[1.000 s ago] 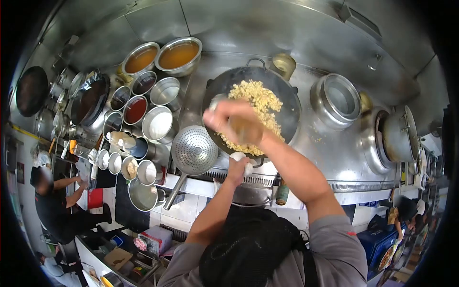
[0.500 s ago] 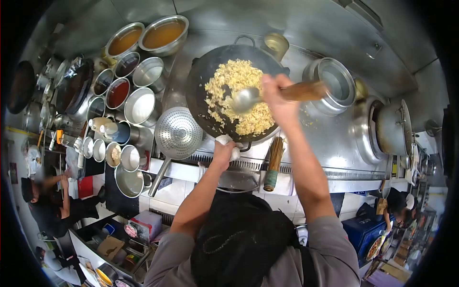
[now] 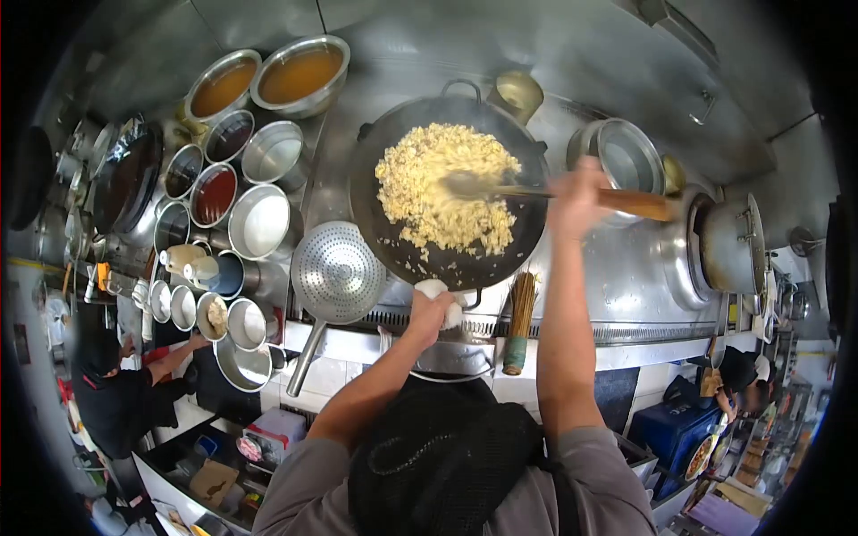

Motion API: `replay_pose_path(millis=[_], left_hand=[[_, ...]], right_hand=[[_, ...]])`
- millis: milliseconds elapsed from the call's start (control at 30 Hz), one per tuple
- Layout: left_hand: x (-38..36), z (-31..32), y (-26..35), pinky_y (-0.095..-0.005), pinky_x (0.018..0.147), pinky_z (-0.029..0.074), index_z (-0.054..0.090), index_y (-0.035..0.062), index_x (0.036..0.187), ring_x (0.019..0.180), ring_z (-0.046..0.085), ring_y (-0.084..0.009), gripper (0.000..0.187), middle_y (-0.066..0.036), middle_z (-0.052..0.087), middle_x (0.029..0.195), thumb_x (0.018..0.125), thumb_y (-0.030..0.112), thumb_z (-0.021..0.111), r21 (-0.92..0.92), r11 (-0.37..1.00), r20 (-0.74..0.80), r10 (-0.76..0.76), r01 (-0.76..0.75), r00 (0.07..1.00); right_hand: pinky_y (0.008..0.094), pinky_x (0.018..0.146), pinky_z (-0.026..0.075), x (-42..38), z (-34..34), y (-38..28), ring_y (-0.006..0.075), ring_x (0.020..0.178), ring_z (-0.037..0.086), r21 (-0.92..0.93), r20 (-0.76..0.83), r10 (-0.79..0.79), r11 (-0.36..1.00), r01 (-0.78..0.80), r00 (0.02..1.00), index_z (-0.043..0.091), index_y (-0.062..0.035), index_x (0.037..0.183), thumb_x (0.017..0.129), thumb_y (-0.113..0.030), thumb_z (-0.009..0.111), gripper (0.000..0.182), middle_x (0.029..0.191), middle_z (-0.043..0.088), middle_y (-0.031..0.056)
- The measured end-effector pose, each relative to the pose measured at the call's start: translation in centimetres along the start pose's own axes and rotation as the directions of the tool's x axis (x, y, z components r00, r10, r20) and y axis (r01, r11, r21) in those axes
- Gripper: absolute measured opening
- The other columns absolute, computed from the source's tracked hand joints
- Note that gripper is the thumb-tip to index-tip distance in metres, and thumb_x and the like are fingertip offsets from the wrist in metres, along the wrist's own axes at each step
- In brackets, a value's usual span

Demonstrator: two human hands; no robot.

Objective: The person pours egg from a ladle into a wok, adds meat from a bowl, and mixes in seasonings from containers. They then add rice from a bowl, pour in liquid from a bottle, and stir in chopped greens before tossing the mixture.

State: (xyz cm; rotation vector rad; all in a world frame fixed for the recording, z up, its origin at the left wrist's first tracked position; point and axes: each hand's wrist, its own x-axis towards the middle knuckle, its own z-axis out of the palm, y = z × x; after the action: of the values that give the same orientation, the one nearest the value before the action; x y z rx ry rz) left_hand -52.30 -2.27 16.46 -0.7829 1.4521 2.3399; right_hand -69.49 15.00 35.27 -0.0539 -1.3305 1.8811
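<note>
My right hand (image 3: 575, 198) is closed round the handle of a long cooking ladle (image 3: 639, 204) with a wooden grip. Blurred by motion, the ladle's metal bowl lies in a mass of yellow, crumbly food that looks like egg fried rice (image 3: 438, 156). This food fills the middle of a large black wok (image 3: 371, 192), and loose bits cling to the near wall. At the wok's near rim, my left hand (image 3: 431, 314) is wrapped on a folded white cloth (image 3: 433, 288), beside the near loop handle.
Left of the wok rests a perforated strainer (image 3: 338, 272); a bamboo brush (image 3: 519, 322) lies near the front edge. Several metal pots and sauce bowls (image 3: 259, 221) crowd the left. On the right stand nested basins (image 3: 630, 161) and a large pot (image 3: 728, 246). A co-worker (image 3: 116, 393) is at far left.
My right hand and the ladle have moved right, with the ladle now lying lower and flatter. The food has shifted together into a fuller heap. My left hand stays at the near rim.
</note>
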Motion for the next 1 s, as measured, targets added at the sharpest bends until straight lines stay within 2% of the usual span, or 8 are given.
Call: replay_pose_path(millis=[167,367,467,533,733,800,900,1000], left_hand=[[0.3,-0.5,-0.2,-0.0321,0.065,0.053,0.059,-0.0012,0.102,0.076,0.064,-0.0177,0.024,-0.007,0.064,0.089,0.078,-0.004,0.059,0.031,0.999,0.073,0.037,-0.039,0.997],[1.3,-0.8,-1.2,-0.0315,0.060,0.051,0.052,-0.0054,0.104,0.072,0.063,-0.0185,0.032,-0.012,0.063,0.090,0.077,0.003,0.068,-0.023,1.000,0.077,0.010,-0.008,0.997],[-0.4,0.3,1.0,-0.0318,0.061,0.053,0.054,-0.0052,0.105,0.077,0.065,-0.0180,0.026,-0.011,0.064,0.093,0.082,0.000,0.064,-0.062,0.998,0.050,0.009,-0.006,0.999],[0.3,0.4,0.9,-0.0325,0.062,0.053,0.052,-0.0041,0.109,0.077,0.064,-0.0191,0.032,-0.010,0.063,0.091,0.080,0.001,0.066,-0.093,0.996,0.059,0.018,-0.013,0.998],[-0.5,0.8,2.3,-0.0358,0.068,0.055,0.051,0.0028,0.110,0.083,0.064,-0.0214,0.034,-0.007,0.061,0.094,0.080,0.001,0.066,-0.253,0.967,0.012,-0.040,0.041,0.999],[0.4,-0.6,0.0,-0.0375,0.066,0.055,0.053,0.0048,0.107,0.082,0.063,-0.0216,0.024,-0.007,0.060,0.090,0.086,0.007,0.063,-0.195,0.980,0.182,-0.001,0.037,0.983],[-4.4,3.2,3.9,-0.0381,0.062,0.053,0.055,0.0064,0.102,0.075,0.062,-0.0215,0.015,-0.008,0.060,0.087,0.087,0.008,0.059,-0.299,0.951,-0.009,0.079,-0.078,0.997],[-6.9,2.5,4.5,-0.0367,0.062,0.051,0.054,0.0052,0.105,0.081,0.063,-0.0210,0.016,-0.009,0.059,0.094,0.090,0.008,0.056,-0.276,0.946,0.093,-0.151,0.171,0.984]], right_hand=[[0.0269,0.036,0.027,0.4,7.8,-4.9,0.0072,0.039,0.033,-0.199,0.304,0.389,0.919,-0.342,0.870,0.041,-0.0115,0.071,0.092,-0.022,0.068,0.036,0.052,0.038,-0.0038],[0.0266,0.037,0.030,1.7,12.0,-7.4,0.0073,0.040,0.038,0.012,0.232,-0.028,1.000,0.026,0.972,0.043,-0.0111,0.069,0.091,-0.022,0.070,0.036,0.051,0.042,-0.0022],[0.0283,0.046,0.039,-2.1,10.5,-0.9,0.0094,0.049,0.047,-0.241,0.410,0.318,0.942,-0.235,0.855,0.046,-0.0079,0.062,0.090,-0.022,0.066,0.037,0.056,0.050,-0.0016],[0.0287,0.046,0.038,-1.2,11.9,-3.2,0.0083,0.049,0.046,-0.511,0.511,0.383,0.855,-0.087,0.770,0.046,-0.0082,0.062,0.090,-0.022,0.068,0.038,0.057,0.050,-0.0019],[0.0276,0.040,0.034,-2.4,12.8,-7.6,0.0092,0.041,0.043,-0.034,0.362,0.053,0.998,-0.044,0.931,0.043,-0.0103,0.064,0.092,-0.019,0.066,0.038,0.052,0.046,-0.0008],[0.0277,0.038,0.034,-4.0,9.9,0.2,0.0100,0.040,0.043,-0.157,0.437,0.221,0.973,-0.168,0.872,0.041,-0.0111,0.064,0.091,-0.017,0.067,0.038,0.050,0.043,-0.0010],[0.0301,0.044,0.036,-4.7,5.0,-4.8,0.0123,0.044,0.041,-0.370,0.564,-0.001,0.893,0.254,0.826,0.046,-0.0075,0.065,0.083,-0.024,0.073,0.036,0.054,0.048,0.0016],[0.0255,0.038,0.029,-2.7,4.4,-8.0,0.0076,0.040,0.040,-0.305,0.420,0.383,0.913,-0.270,0.823,0.044,-0.0111,0.065,0.090,-0.017,0.068,0.035,0.052,0.041,-0.0038]])
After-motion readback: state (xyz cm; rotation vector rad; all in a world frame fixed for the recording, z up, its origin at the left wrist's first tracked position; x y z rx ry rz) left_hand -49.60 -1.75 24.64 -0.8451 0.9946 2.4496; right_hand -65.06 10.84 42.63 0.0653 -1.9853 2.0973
